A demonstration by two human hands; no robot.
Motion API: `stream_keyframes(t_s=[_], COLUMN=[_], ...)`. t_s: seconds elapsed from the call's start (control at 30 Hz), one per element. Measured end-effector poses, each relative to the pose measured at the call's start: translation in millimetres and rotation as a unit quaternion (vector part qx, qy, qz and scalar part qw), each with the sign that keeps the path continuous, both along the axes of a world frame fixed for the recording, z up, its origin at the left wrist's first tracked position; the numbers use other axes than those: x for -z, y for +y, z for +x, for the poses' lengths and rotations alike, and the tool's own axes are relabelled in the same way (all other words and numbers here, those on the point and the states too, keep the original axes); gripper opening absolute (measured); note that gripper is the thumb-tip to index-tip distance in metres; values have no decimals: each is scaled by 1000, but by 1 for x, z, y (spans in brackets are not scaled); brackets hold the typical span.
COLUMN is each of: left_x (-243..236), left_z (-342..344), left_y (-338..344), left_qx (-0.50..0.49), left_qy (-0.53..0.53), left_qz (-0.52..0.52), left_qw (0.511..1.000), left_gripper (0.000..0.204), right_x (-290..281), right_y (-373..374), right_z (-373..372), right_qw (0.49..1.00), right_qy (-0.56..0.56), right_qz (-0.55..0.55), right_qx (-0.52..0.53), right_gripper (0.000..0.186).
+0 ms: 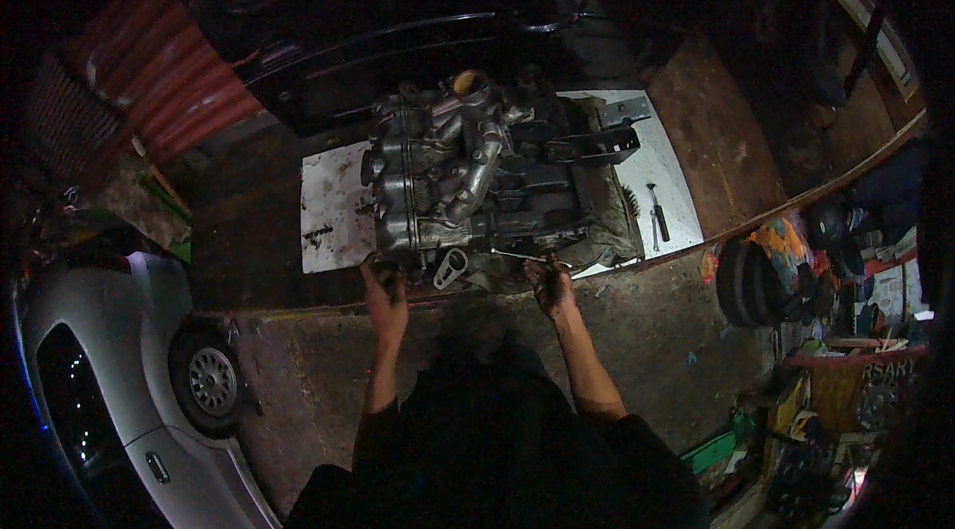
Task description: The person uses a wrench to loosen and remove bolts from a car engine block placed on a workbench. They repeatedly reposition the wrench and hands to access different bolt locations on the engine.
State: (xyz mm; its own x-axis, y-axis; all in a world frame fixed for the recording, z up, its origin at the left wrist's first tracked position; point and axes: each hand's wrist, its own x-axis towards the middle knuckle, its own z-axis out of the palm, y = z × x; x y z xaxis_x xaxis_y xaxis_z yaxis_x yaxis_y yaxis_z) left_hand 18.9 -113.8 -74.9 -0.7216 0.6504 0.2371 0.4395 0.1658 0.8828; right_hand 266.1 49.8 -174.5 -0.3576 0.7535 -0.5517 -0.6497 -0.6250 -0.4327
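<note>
A dark, greasy engine (477,176) with grey metal pipes lies on a white board on the workbench. At its near left corner is my left hand (384,292), its darkened fingers curled in; what they hold, if anything, is hidden in the gloom. My right hand (550,286), stained dark, is closed on a thin silver wrench (517,255), which reaches left along the engine's near edge. Between my hands sits a pale oblong metal bracket (451,268) with an opening in it.
On the white board (671,166) at right lie a black-handled tool (661,220) and a bristle brush (631,201). A silver car (109,360) stands at left. Stacked tyres (746,282) and cluttered shelving occupy the right side. Dark vehicle bodywork (398,26) rises behind the bench.
</note>
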Motion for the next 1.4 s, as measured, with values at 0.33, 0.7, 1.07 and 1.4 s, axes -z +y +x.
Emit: stream_keyframes(t_s=[0.33, 0.7, 1.07, 1.4], left_x=[-12, 6, -11, 6], left_z=[6, 3, 12, 10], left_y=[6, 1, -4, -5], left_qx=[42, 33, 52, 28], left_qy=[-22, 5, -113, 44], left_qz=[6, -12, -24, 10], left_qw=[999, 999, 992, 999], left_gripper=[41, 41, 44, 40], right_x=[-7, -72, -140, -60], right_y=[-3, -16, -66, -41], right_z=[0, -19, -85, 2], right_qw=[998, 984, 420, 883], right_qy=[61, -116, -563, -341], right_qz=[-17, 130, 637, 308], right_qx=[11, 41, -319, -92], right_gripper=[51, 44, 59, 24])
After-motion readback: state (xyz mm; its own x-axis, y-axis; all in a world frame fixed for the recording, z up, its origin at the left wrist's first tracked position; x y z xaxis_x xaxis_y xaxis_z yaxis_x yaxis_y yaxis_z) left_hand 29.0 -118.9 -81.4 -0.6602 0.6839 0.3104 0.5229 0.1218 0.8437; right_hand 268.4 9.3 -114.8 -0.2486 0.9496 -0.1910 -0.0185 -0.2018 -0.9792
